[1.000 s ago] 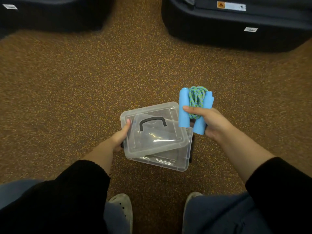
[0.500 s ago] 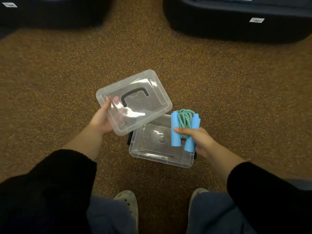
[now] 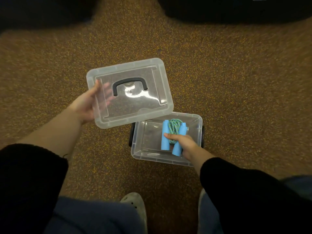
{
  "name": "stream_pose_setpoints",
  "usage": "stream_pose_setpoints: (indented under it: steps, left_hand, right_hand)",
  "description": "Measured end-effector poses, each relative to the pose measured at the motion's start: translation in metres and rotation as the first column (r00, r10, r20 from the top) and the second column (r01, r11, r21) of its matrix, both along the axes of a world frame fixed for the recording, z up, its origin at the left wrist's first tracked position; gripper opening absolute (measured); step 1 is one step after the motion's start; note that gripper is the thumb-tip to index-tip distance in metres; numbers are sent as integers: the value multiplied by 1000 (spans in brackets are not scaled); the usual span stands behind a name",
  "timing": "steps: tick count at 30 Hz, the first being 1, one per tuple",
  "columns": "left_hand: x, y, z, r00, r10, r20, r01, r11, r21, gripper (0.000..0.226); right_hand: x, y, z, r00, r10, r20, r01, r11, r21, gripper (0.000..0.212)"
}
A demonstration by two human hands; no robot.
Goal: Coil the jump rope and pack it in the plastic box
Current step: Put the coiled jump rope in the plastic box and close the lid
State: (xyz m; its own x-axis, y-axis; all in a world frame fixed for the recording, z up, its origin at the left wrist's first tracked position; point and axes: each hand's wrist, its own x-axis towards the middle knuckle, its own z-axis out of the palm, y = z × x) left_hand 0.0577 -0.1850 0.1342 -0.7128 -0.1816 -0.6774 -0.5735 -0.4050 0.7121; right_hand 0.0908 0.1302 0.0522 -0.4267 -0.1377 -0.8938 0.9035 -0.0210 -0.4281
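Observation:
A clear plastic box [image 3: 148,155] sits open on the brown carpet in front of my feet. Inside it my right hand [image 3: 184,144] grips the coiled jump rope [image 3: 173,132], two blue foam handles with a green-blue cord bundled between them. My left hand [image 3: 86,105] holds the clear lid [image 3: 130,112] by its left edge, lifted up and to the left of the box. The lid carries a black handle, and its near right corner overlaps the box's far left corner.
Speckled brown carpet [image 3: 236,81] surrounds the box. Dark cases [image 3: 219,9] stand along the far edge, one on each side. My shoes [image 3: 135,203] and knees are just below the box.
My right hand has lowered the coiled rope from above the box's rim down into the box. My left hand has kept the lid up and to the left, clear of the opening.

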Motion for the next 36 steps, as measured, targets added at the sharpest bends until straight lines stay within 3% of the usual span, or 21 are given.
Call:
stream_pose_setpoints:
  steps: [6, 15, 22, 27, 29, 33, 36]
  left_hand:
    - [-7, 7, -10, 995, -99, 26, 99, 995, 0, 42]
    - [-5, 19, -15, 992, -95, 80, 97, 995, -29, 44]
    - [-2, 17, -10, 998, -57, 22, 58, 998, -14, 50]
    - [0, 12, -9, 999, -45, 12, 45, 999, -22, 50]
    - [1, 11, -9, 999, -41, 8, 41, 999, -22, 48]
    - [1, 14, -5, 998, -65, 20, 66, 997, -38, 48]
    - [0, 19, -3, 994, -111, 11, 112, 992, -54, 46]
  right_hand:
    - [5, -11, -33, 998, -19, 57, 19, 1000, 3, 26]
    - [-3, -23, -54, 998, -22, 58, 17, 997, 81, 27]
    - [-11, -34, -56, 994, 60, 91, -79, 970, 232, 57]
    - [-6, -34, -55, 995, 88, 46, -99, 924, 370, 53]
    - [-8, -37, -55, 995, 83, 57, -99, 910, 403, 64]
    - [-13, -39, -56, 981, 153, 116, -192, 818, 542, 104]
    - [-18, -35, -55, 963, 252, 93, -257, 763, 593, 110]
